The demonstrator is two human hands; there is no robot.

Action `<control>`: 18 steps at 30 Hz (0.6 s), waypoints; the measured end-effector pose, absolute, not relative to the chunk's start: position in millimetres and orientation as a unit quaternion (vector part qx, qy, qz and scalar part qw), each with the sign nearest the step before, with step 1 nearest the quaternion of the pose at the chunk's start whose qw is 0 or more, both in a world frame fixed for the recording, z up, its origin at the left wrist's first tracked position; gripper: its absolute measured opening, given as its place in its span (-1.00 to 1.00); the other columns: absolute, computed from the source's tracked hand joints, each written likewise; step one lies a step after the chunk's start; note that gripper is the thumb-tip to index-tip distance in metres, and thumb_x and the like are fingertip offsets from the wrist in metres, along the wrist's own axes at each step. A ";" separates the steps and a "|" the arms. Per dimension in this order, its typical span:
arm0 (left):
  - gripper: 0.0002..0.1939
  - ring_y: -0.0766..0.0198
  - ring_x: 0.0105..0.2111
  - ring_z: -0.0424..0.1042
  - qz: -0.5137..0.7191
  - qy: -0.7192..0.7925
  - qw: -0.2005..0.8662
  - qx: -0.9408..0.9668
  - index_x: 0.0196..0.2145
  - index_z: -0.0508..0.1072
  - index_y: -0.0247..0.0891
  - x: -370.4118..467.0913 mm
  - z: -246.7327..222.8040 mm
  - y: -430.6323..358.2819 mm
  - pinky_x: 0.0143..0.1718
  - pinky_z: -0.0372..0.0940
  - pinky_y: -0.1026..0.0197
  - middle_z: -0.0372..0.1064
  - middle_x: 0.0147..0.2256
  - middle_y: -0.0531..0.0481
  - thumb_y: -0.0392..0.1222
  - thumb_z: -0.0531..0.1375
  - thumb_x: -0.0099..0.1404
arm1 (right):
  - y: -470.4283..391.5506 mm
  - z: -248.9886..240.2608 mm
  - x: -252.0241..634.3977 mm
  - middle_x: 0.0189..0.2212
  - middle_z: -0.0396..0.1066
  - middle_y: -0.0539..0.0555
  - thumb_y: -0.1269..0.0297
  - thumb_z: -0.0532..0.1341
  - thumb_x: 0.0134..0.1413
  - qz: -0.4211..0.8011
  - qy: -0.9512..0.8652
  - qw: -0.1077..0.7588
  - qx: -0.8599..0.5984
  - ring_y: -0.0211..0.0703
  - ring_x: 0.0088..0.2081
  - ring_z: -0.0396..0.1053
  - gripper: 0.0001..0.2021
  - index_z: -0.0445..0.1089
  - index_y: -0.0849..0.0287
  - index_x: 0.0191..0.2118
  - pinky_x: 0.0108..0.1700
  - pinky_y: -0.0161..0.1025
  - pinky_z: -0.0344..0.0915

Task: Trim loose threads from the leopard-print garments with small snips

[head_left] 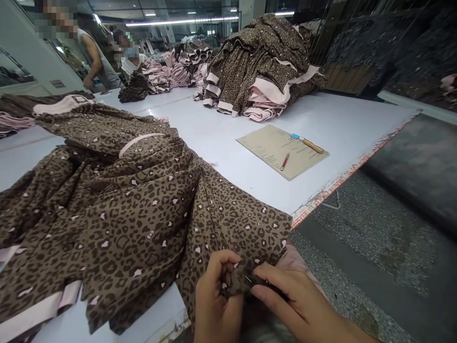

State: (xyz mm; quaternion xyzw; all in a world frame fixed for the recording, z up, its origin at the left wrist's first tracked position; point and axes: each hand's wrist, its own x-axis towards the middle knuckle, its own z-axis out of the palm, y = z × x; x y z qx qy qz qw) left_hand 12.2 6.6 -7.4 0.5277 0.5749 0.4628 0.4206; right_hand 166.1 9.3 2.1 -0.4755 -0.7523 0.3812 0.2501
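A brown leopard-print garment [143, 205] with pink trim lies spread over the table's near left side, and one corner hangs toward me. My left hand [219, 295] pinches an edge of this fabric, fingers curled around it. Close beside it, my right hand [289, 290] is closed on small dark thread snips [267, 283]. Their shiny metal tip meets the fabric between my two hands. Most of the snips is hidden by my fingers, so I cannot tell whether the blades are apart.
A brown card sheet [266, 147] with a red pen [284, 161] and a wooden-handled tool [310, 144] lies on the white table [210, 128]. Behind stands a tall pile of leopard-print garments [257, 57]. Two people are at the far left. The table's worn edge [342, 178] runs along the right.
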 end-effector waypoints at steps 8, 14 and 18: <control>-0.87 0.31 -0.50 0.32 0.449 0.570 0.394 0.564 -0.34 0.34 -0.16 10.5 -9.9 5.0 -0.51 0.11 0.31 0.29 -0.54 0.15 -0.32 0.08 0.14 | 9.0 2.4 166.3 -0.56 0.26 -0.09 0.21 0.04 0.28 0.392 -0.746 0.238 -0.483 -0.26 -0.51 0.29 -0.77 0.19 0.11 -0.43 -0.47 -0.35 0.07; -0.83 0.33 -0.51 0.29 0.461 0.566 0.404 0.552 -0.34 0.35 -0.15 10.5 -8.0 5.7 -0.52 0.08 0.32 0.27 -0.54 0.17 -0.35 0.06 0.11 | 7.9 2.9 169.1 -0.55 0.26 -0.07 0.20 0.01 0.29 0.407 -0.741 0.240 -0.477 -0.24 -0.50 0.29 -0.76 0.23 0.11 -0.41 -0.46 -0.34 0.10; -0.80 0.35 -0.53 0.25 0.459 0.569 0.429 0.531 -0.34 0.36 -0.16 11.5 -7.7 4.5 -0.51 0.09 0.33 0.23 -0.55 0.18 -0.36 0.07 0.06 | 7.9 3.0 166.4 -0.56 0.25 -0.10 0.18 0.14 0.18 0.422 -0.729 0.259 -0.472 -0.26 -0.52 0.27 -0.84 0.28 0.11 -0.37 -0.48 -0.36 0.10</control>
